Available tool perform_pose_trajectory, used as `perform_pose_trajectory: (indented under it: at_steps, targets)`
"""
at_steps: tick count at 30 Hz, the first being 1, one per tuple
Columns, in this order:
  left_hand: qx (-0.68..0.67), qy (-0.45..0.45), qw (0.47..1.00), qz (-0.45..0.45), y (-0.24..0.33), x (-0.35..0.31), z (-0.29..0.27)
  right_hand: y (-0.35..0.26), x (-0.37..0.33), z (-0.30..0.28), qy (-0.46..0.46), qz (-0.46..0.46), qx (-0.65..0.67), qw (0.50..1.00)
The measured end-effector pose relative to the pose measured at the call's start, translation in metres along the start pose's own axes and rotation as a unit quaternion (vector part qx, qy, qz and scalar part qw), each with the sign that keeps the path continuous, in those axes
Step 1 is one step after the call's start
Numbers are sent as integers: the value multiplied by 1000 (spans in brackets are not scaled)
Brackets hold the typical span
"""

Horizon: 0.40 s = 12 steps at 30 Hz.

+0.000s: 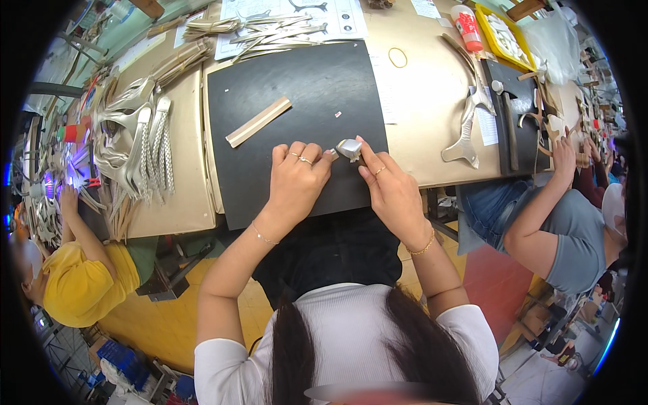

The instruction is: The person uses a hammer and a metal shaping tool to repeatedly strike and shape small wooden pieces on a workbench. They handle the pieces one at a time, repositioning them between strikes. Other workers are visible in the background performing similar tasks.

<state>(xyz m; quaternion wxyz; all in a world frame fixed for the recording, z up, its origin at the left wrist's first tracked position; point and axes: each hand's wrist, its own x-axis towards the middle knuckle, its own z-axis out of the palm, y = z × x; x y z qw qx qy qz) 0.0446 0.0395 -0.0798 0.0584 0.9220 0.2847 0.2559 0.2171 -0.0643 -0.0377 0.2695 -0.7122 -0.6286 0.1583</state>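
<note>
Over the black mat (297,81) I hold a small shiny silver piece (349,149) between my two hands. Its exact kind is too small to make out. My left hand (298,181) is closed, thumb and fingertips pinching the piece's left end. My right hand (393,191) grips its right side, index finger at the top and thumb below. Up and left of my left hand lies a flat brown strip (258,122) with a pale band along its middle. A tiny pinkish scrap (338,115) is on the mat above the silver piece.
Silver and braided straps (138,135) pile up on the left. Thin strips (277,34) lie behind the mat. At the right are a metallic strap piece (466,128), a hammer (507,121), a red-and-white bottle (467,28) and a yellow tray (505,40). Co-workers sit on both sides.
</note>
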Motion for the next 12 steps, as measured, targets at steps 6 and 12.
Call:
perform_pose_trajectory:
  at_steps: [6,12]
  targets:
    - [30,-6,999,37,-3,1,2,-4,6,2,-10,-21,-28,999]
    - [38,-34,997,52,-4,-1,0,-5,9,2,-30,-23,-61,997]
